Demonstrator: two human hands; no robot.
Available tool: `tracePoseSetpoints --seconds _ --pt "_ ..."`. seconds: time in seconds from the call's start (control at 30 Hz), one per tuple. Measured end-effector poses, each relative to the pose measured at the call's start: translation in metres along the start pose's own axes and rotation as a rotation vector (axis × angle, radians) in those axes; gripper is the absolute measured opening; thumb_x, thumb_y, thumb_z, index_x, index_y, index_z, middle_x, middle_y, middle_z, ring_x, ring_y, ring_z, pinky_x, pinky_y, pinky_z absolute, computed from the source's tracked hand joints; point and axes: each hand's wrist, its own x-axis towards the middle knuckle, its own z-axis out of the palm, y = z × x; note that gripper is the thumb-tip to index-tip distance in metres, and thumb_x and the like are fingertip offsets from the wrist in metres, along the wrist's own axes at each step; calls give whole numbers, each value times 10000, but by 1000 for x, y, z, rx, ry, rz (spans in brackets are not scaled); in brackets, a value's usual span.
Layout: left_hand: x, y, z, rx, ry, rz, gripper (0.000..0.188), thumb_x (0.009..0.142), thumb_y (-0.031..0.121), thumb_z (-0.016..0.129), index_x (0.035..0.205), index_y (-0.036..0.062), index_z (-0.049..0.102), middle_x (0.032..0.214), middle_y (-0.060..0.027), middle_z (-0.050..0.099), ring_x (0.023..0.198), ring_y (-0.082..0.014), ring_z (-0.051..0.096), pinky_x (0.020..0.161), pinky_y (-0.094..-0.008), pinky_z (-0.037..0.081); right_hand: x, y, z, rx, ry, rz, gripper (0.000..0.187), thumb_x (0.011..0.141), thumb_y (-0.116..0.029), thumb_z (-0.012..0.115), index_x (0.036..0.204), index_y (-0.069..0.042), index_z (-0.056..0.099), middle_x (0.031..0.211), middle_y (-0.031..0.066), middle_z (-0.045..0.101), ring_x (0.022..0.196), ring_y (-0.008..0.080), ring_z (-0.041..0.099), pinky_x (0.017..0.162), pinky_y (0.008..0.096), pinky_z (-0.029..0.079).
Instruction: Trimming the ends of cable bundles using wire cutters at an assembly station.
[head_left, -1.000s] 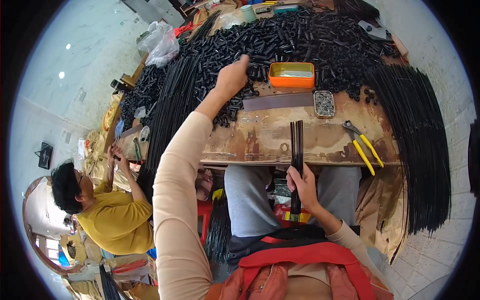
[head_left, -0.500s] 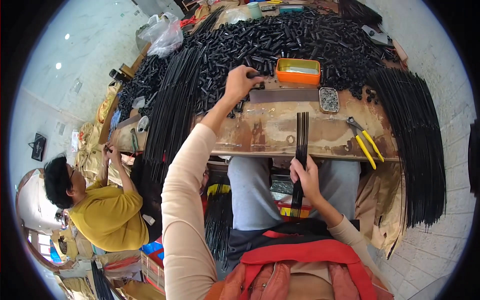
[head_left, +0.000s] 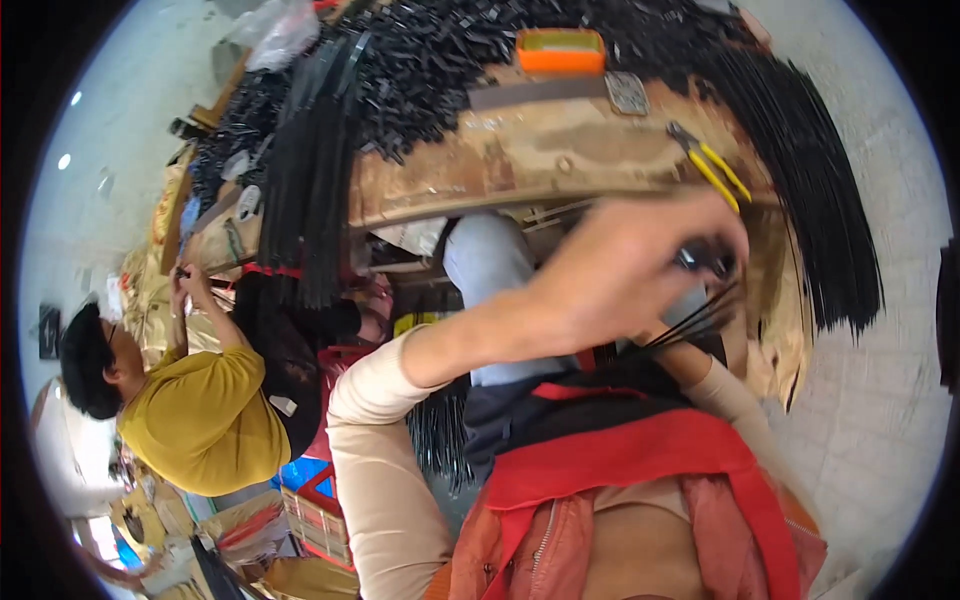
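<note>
My left hand (head_left: 630, 275) is raised close in front of my chest, blurred, its fingertips pinched on a small dark piece (head_left: 692, 258). Just under it a thin bundle of black rods (head_left: 685, 322) fans out to the right. My right hand (head_left: 738, 335) holds that bundle but is mostly hidden behind the left hand; only its sleeve and wrist show. Both hands are over my lap, below the wooden bench (head_left: 520, 165).
On the bench lie yellow-handled pliers (head_left: 715, 168), an orange tray (head_left: 560, 50), a small metal tin (head_left: 627, 92) and a heap of short black tubes (head_left: 440, 55). Long black rods hang at the right (head_left: 815, 210) and left (head_left: 305, 200). A person in a yellow shirt (head_left: 200, 420) works at left.
My left hand has pulled back from the heap of tubes on the bench to my chest, meeting the rods. The rod bundle has tilted from upright to pointing right.
</note>
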Motion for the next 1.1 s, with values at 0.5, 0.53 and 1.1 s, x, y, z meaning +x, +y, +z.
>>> tracePoseSetpoints --seconds 0.5,0.53,1.1 --pt "-120 -119 12 -618 1186 -521 191 979 188 567 1035 6 584 914 -55 614 781 -120 581 701 -256 490 -22 -2 -6 -479 -129 125 211 909 -110 651 1057 36 621 772 43 618 693 111 617 680 264 545" --pt "-116 -118 16 -619 1190 -525 191 979 188 567 1035 6 584 914 -55 614 781 -120 581 701 -256 490 -23 -2 -5 -480 -127 131 211 909 -110 651 1057 36 621 772 43 618 693 111 617 680 264 545" --pt "-143 -101 22 -888 1021 -689 168 903 96 662 1028 -5 613 975 -54 638 828 -169 665 766 -271 577 -23 -8 -11 -493 -125 150 219 888 -134 682 1043 16 640 775 46 641 711 127 639 680 264 542"
